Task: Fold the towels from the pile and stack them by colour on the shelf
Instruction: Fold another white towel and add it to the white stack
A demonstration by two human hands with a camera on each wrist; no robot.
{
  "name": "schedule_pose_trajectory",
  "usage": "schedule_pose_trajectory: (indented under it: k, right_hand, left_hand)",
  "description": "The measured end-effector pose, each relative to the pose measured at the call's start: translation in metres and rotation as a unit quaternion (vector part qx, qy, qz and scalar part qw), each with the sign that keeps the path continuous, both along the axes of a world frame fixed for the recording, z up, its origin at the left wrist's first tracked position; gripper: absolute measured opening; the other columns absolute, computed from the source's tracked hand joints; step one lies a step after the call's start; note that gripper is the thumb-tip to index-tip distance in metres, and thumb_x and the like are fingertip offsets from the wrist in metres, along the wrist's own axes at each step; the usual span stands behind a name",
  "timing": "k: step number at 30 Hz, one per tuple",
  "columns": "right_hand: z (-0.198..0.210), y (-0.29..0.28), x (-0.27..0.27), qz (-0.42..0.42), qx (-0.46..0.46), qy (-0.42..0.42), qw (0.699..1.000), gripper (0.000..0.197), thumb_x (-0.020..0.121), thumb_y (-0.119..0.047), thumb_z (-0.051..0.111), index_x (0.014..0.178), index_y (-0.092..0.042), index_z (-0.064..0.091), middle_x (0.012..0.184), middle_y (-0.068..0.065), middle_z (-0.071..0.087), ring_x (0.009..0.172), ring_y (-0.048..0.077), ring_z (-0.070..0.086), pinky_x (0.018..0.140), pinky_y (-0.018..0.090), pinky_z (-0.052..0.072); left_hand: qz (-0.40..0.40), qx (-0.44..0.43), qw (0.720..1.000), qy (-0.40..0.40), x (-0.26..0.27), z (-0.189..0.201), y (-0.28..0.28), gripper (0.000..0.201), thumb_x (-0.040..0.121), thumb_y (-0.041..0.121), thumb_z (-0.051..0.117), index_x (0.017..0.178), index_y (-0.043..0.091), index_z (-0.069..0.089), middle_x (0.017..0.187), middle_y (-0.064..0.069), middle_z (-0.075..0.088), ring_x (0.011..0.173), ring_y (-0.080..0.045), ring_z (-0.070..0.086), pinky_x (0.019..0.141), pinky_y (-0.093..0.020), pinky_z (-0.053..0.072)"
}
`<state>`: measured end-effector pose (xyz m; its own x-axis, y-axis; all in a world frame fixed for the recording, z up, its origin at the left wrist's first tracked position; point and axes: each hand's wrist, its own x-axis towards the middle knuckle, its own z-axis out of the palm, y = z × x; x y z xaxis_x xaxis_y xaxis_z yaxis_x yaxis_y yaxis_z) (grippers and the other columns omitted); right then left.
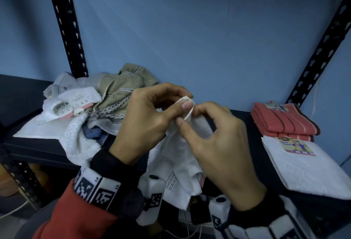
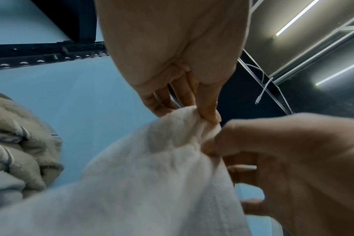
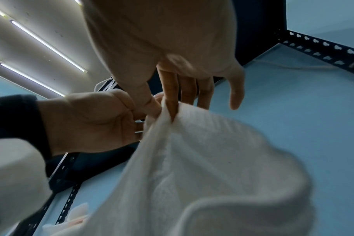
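Both hands hold up one white towel (image 1: 180,155) in front of the shelf (image 1: 241,117). My left hand (image 1: 187,101) pinches its top corner between thumb and fingers. Just beside it, my right hand (image 1: 188,116) pinches the same edge between thumb and forefinger. The rest hangs down crumpled, a care label showing. In the left wrist view the left hand (image 2: 194,111) grips the white towel (image 2: 152,175) at its top. In the right wrist view the right hand (image 3: 163,110) nips the white towel (image 3: 212,159), its other fingers spread. A loose pile (image 1: 114,94) of olive, white and grey towels lies on the shelf's left.
Folded red towels (image 1: 281,121) are stacked at the shelf's right rear, with a folded white towel (image 1: 303,166) in front of them. Black perforated uprights (image 1: 64,20) stand at the left and right (image 1: 322,48). A blue wall backs the shelf.
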<state>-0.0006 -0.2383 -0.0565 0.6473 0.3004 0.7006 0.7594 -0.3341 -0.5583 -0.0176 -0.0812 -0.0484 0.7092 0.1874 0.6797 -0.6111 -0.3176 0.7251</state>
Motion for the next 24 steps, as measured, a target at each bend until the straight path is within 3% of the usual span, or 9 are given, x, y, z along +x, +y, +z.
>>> schedule_pose_trajectory:
  k: [4,8,11,14,17,19,21,22,24]
  right_hand:
    - [-0.012,0.011,0.003,-0.068,-0.049,-0.048,0.995,0.014,0.089,-0.030,0.059,0.076,-0.024,0.062,0.073,-0.013,0.055,0.075,0.009,0.050,0.081,0.047,0.048]
    - [-0.019,-0.001,0.023,-0.085,-0.148,-0.002,0.985,0.039,0.090,-0.027,0.060,0.054,-0.028,0.044,0.063,-0.010,0.042,0.063,0.009,0.043,0.075,0.037,0.040]
    - [-0.029,-0.012,0.041,-0.076,-0.241,0.062,0.966,0.037,0.092,-0.026,0.059,0.057,-0.019,0.049,0.063,-0.006,0.042,0.066,0.017,0.050,0.075,0.039,0.042]
    - [-0.031,-0.024,0.058,-0.087,-0.286,0.091,0.950,0.036,0.090,-0.029,0.059,0.058,-0.019,0.047,0.068,-0.006,0.046,0.074,0.026,0.055,0.072,0.038,0.045]
    - [-0.028,-0.049,0.075,-0.136,-0.347,0.125,0.920,0.040,0.087,-0.032,0.064,0.058,-0.013,0.045,0.064,-0.002,0.042,0.067,0.029,0.051,0.064,0.039,0.045]
    - [-0.023,-0.065,0.080,-0.169,-0.412,0.165,0.880,0.041,0.083,-0.037,0.070,0.059,-0.015,0.045,0.063,0.001,0.041,0.065,0.030,0.052,0.063,0.037,0.046]
    - [-0.015,-0.072,0.074,-0.143,-0.454,0.203,0.856,0.028,0.079,-0.038,0.074,0.064,-0.018,0.061,0.067,0.000,0.059,0.070,0.021,0.061,0.066,0.036,0.052]
    - [-0.009,-0.072,0.069,-0.109,-0.454,0.210,0.859,0.022,0.077,-0.038,0.076,0.067,-0.020,0.067,0.069,-0.002,0.066,0.072,0.014,0.064,0.068,0.036,0.054]
    - [0.001,-0.064,0.054,-0.041,-0.386,0.177,0.904,0.016,0.078,-0.040,0.076,0.075,-0.025,0.070,0.078,-0.008,0.071,0.077,0.005,0.065,0.074,0.033,0.055]
  left_hand:
    - [0.015,-0.012,1.000,-0.009,-0.003,0.003,0.006,0.013,0.083,0.009,0.079,0.096,0.007,0.076,0.088,-0.005,0.078,0.082,-0.019,0.075,0.078,-0.031,0.059]
    - [0.071,-0.068,0.993,-0.069,-0.007,0.013,0.025,0.012,0.085,0.009,0.078,0.096,0.013,0.074,0.093,-0.005,0.076,0.085,-0.015,0.071,0.083,-0.028,0.056]
    - [0.130,-0.112,0.981,-0.093,-0.008,0.014,0.051,0.011,0.088,0.011,0.077,0.097,0.014,0.073,0.088,0.006,0.075,0.084,-0.011,0.068,0.084,-0.026,0.054]
    - [0.205,-0.158,0.961,-0.098,-0.006,0.007,0.079,0.015,0.088,0.014,0.077,0.102,0.010,0.073,0.079,0.013,0.074,0.080,-0.004,0.066,0.082,-0.020,0.053]
    - [0.237,-0.173,0.951,-0.095,-0.004,0.000,0.096,0.023,0.088,0.014,0.077,0.107,0.003,0.072,0.077,0.014,0.072,0.078,-0.002,0.064,0.082,-0.018,0.052]
    - [0.225,-0.152,0.960,-0.073,-0.005,-0.002,0.098,0.022,0.089,0.012,0.076,0.108,0.002,0.072,0.078,0.013,0.072,0.077,0.000,0.064,0.081,-0.017,0.051]
    - [0.172,-0.110,0.979,-0.027,-0.007,0.000,0.088,0.018,0.087,0.012,0.076,0.104,0.006,0.073,0.081,0.011,0.074,0.079,-0.001,0.066,0.081,-0.016,0.051]
    - [0.139,-0.085,0.987,-0.007,-0.008,0.002,0.080,0.015,0.086,0.013,0.076,0.100,0.010,0.074,0.084,0.009,0.076,0.081,-0.003,0.067,0.081,-0.016,0.052]
    - [0.088,-0.030,0.996,0.015,-0.009,0.006,0.062,0.012,0.084,0.013,0.077,0.096,0.015,0.075,0.091,0.005,0.078,0.085,-0.009,0.071,0.083,-0.020,0.055]
